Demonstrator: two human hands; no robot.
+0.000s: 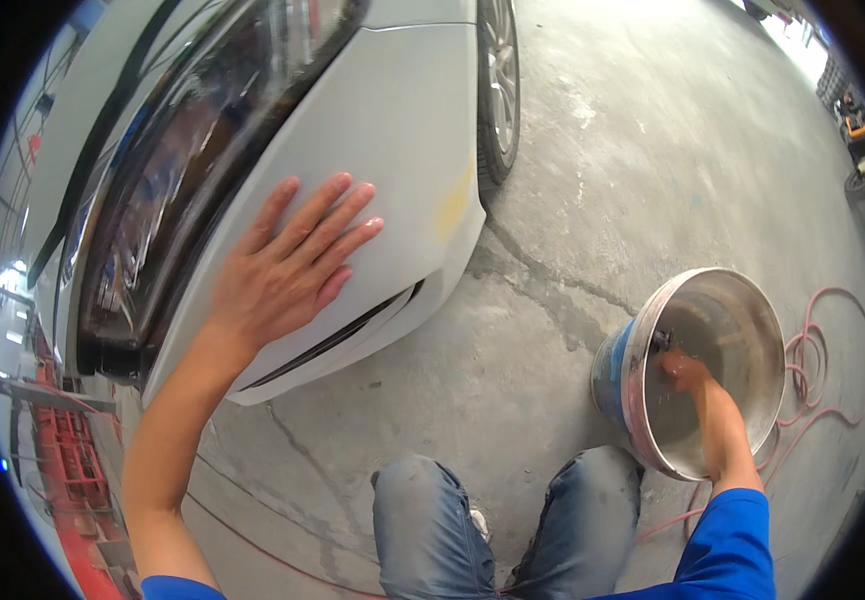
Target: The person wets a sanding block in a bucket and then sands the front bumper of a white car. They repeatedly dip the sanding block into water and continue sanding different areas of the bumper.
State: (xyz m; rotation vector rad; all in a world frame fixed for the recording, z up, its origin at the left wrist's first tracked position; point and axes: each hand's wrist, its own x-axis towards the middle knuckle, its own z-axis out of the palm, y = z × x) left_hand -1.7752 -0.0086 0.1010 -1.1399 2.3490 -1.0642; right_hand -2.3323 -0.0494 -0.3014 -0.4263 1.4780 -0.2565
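Observation:
My left hand lies on the pale grey car bumper, its fingers stretched out and slightly apart, wet at the tips. A yellowish patch marks the bumper's surface to the right of that hand. At the right, my right hand reaches down into a round metal bucket of cloudy water. Its fingers are closed around a small dark thing near the bucket's inner wall; what it is cannot be made out.
Left of the bumper is the car's light; a wheel stands behind it. A pink-red hose coils on the concrete floor beyond the bucket. Red metal equipment is at the lower left. My knees are below.

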